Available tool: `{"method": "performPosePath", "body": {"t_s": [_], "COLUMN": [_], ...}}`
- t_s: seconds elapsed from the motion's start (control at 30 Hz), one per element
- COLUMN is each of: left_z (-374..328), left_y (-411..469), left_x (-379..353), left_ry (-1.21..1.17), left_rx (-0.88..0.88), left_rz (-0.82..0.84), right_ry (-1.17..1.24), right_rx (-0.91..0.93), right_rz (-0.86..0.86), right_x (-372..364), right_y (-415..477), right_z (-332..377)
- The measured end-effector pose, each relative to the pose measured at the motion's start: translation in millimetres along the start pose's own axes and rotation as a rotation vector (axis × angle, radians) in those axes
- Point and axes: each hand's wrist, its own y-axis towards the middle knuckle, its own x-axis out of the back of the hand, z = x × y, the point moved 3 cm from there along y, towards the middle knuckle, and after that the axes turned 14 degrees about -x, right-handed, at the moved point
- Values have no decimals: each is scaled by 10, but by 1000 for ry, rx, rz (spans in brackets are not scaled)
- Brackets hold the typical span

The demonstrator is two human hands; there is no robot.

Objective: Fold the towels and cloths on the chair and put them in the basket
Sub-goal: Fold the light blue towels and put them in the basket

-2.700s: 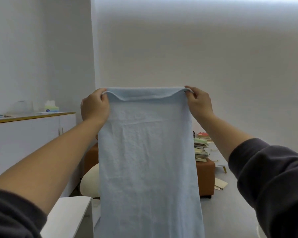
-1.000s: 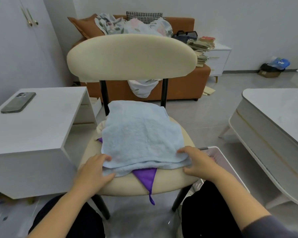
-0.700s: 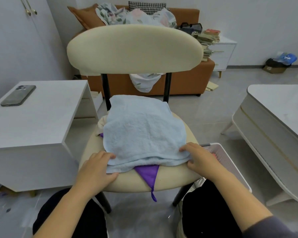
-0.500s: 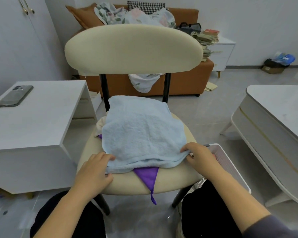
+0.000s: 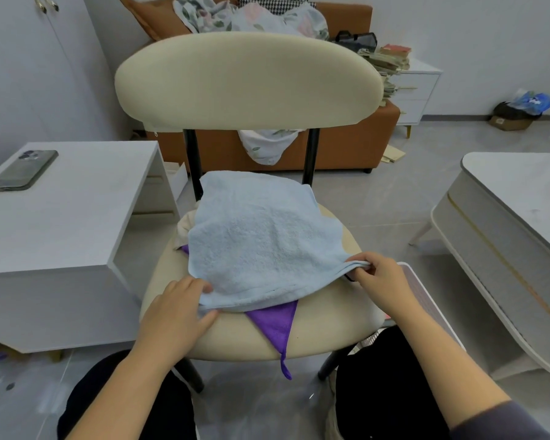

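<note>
Blue towel (image 5: 261, 239) is lying part-folded on the chair (image 5: 248, 81) seat. Left grip (image 5: 175, 312) and right grip (image 5: 381, 281) are each pinching a near corner. Purple cloth (image 5: 277, 322) is waiting underneath. Basket (image 5: 424, 296) is sitting beside the chair, contents hidden, so I'm judging most work remaining.

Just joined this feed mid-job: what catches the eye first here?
A light blue towel lies on the cream chair seat, with the left hand and right hand pinching its near corners. A purple cloth pokes out beneath it over the seat's front edge, and a white basket stands right of the chair.
</note>
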Motion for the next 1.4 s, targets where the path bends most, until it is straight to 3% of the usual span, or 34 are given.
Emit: {"method": "performPosePath", "body": {"t_s": [0.2,0.37,0.47,0.7,0.93,1.4], "left_z": [61,26,32,37,-31,-47], "left_y": [3,2,-4,-51,-70,-85], "left_x": [-27,136,223,265,344,315], "left_ry": [-48,-368,-509,-863,-602,-657], "left_rx": [49,196,179,129,-53,-169], "left_rz": [-63,-325,-447,-483,-545,-546], "right_ry": [12,225,354,378,567,609], "right_rx": [2,-28,-25,8,13,13], "right_rz": [1,20,12,-9,65,125], "right_x": [-10,54,116,149,210,207], "right_y": [-17,-43,-74,-71,-86,-90], "right_z": [-4,60,84,69,67,61]}}
